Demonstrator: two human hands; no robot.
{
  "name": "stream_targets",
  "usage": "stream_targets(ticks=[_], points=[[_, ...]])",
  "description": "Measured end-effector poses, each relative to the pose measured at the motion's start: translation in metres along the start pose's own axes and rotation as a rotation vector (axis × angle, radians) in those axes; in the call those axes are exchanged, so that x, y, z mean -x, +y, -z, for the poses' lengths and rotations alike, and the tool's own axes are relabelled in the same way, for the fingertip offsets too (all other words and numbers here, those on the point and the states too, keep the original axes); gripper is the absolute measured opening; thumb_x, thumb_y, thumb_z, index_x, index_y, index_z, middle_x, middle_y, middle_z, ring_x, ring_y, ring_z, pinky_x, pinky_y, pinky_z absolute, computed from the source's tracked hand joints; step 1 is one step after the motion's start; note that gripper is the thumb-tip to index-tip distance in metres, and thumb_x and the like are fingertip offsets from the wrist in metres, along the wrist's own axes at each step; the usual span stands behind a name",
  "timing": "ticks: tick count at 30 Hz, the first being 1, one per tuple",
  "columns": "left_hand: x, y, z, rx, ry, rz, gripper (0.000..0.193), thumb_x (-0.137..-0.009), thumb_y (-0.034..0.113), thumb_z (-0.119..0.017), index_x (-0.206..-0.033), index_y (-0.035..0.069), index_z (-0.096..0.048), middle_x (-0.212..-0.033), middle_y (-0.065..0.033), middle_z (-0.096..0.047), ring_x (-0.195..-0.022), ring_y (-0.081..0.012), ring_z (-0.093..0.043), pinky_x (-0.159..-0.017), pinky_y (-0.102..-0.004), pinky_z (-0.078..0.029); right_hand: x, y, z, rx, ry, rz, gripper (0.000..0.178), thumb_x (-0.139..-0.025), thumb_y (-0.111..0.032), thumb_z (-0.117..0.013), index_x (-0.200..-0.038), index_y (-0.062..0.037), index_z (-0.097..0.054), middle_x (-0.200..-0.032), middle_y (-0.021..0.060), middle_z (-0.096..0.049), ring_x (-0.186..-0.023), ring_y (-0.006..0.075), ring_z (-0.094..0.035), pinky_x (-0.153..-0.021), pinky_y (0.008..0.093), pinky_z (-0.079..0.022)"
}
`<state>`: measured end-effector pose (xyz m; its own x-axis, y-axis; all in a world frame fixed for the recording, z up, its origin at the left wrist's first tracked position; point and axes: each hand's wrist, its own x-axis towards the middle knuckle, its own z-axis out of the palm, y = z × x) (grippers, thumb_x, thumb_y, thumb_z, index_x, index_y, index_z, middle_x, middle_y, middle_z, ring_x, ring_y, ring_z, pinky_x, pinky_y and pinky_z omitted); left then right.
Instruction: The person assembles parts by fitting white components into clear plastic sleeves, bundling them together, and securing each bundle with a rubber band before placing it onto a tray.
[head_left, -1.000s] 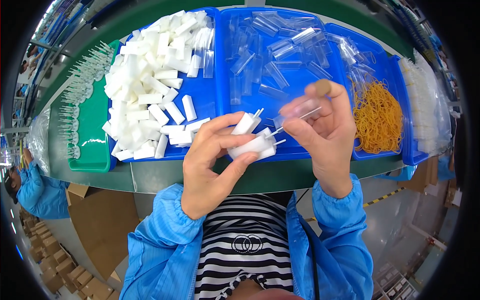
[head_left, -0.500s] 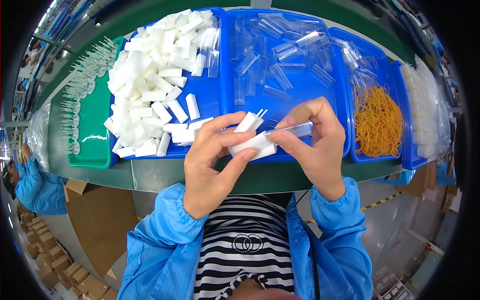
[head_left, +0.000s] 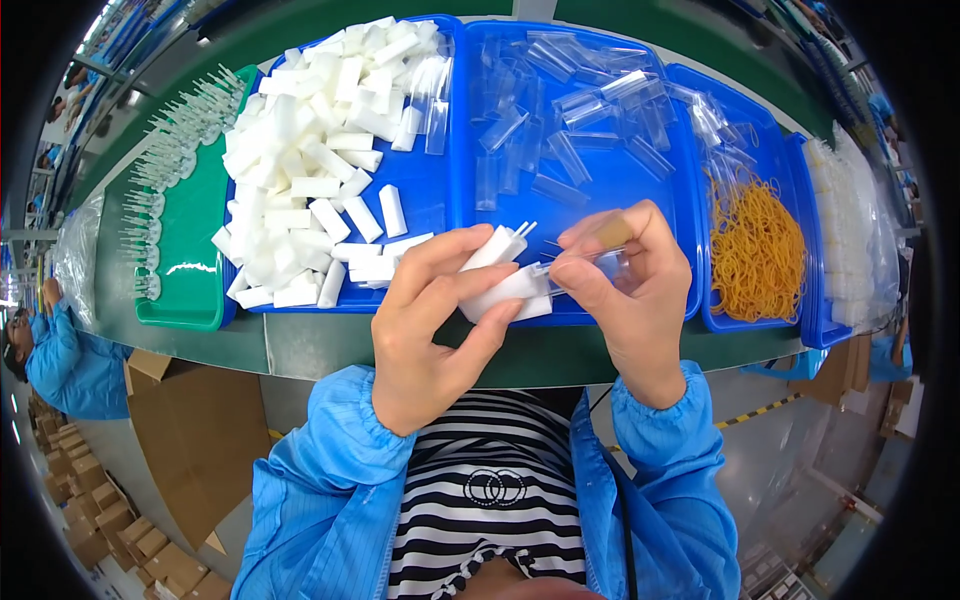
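Observation:
My left hand (head_left: 425, 325) grips white blocks (head_left: 512, 288) between thumb and fingers, above the front edge of the trays. From the upper block two thin white prongs (head_left: 526, 229) stick out. Close by on the right, my right hand (head_left: 640, 310) pinches a clear plastic sleeve (head_left: 614, 264) at the blocks' right end. The thumb and fingers partly hide that sleeve, so how far it covers a block cannot be made out. A tan wrap (head_left: 612, 234) circles one right finger. Behind the hands, a blue tray (head_left: 520, 208) holds loose clear sleeves (head_left: 560, 190).
Left of it, another blue tray (head_left: 425, 195) carries heaped white blocks (head_left: 310, 160). A green tray (head_left: 185, 312) holds white pronged pieces (head_left: 150, 215). On the right lie yellow rubber bands (head_left: 757, 255) and bagged white pieces (head_left: 850, 230). A cardboard box (head_left: 190, 440) stands below the table; another person (head_left: 75, 360) works at left.
My right fingers have shifted slightly and the clear sleeve has turned, now showing less of its length. My left hand keeps its hold on the white blocks. The view has shifted a little.

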<state>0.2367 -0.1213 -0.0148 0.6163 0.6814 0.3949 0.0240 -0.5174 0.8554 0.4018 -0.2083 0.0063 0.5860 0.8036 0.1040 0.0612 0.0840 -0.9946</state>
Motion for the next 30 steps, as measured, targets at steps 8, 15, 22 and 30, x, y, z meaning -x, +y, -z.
stream_targets(ticks=[8, 15, 22, 30], points=[[0.003, 0.003, -0.003, 0.076, 0.013, 0.103, 0.028, -0.081, 0.000, -0.077, -0.108, 0.001, -0.071, -0.125, -0.0163, -0.061, -0.107, -0.0299, -0.066, -0.088, -0.0368, -0.056, 0.004, 0.014, 0.000, 0.051, -0.029, 0.105, 0.034, -0.076, -0.010, -0.087, -0.092, -0.0027, -0.057, -0.090, 0.0094, -0.065, -0.082, 0.0131, -0.065, -0.074, 0.0259, -0.052], [0.000, 0.007, 0.001, -0.052, -0.017, -0.020, 0.025, -0.082, 0.000, -0.075, -0.107, 0.003, -0.073, -0.123, -0.0146, -0.061, -0.107, -0.0282, -0.065, -0.085, -0.0348, -0.056, 0.007, 0.019, -0.001, 0.032, -0.016, 0.179, 0.034, -0.074, -0.006, -0.087, -0.093, -0.0037, -0.059, -0.093, 0.0090, -0.063, -0.086, 0.0160, -0.066, -0.076, 0.0282, -0.053], [-0.004, 0.016, 0.004, 0.000, 0.001, 0.016, 0.018, -0.082, 0.000, -0.074, -0.101, 0.002, -0.073, -0.122, -0.0155, -0.061, -0.106, -0.0284, -0.066, -0.084, -0.0345, -0.056, 0.008, 0.021, 0.000, -0.023, -0.106, 0.197, 0.035, -0.073, -0.005, -0.088, -0.093, -0.0042, -0.059, -0.093, 0.0090, -0.064, -0.093, 0.0182, -0.064, -0.081, 0.0303, -0.052], [-0.004, 0.017, 0.007, -0.096, -0.029, -0.070, 0.024, -0.078, -0.002, -0.077, -0.101, 0.002, -0.073, -0.124, -0.0175, -0.063, -0.102, -0.0295, -0.067, -0.083, -0.0343, -0.057, 0.004, 0.015, 0.008, 0.053, -0.100, 0.198, 0.034, -0.072, -0.003, -0.087, -0.092, -0.0031, -0.060, -0.093, 0.0109, -0.063, -0.092, 0.0179, -0.065, -0.082, 0.0303, -0.051]])
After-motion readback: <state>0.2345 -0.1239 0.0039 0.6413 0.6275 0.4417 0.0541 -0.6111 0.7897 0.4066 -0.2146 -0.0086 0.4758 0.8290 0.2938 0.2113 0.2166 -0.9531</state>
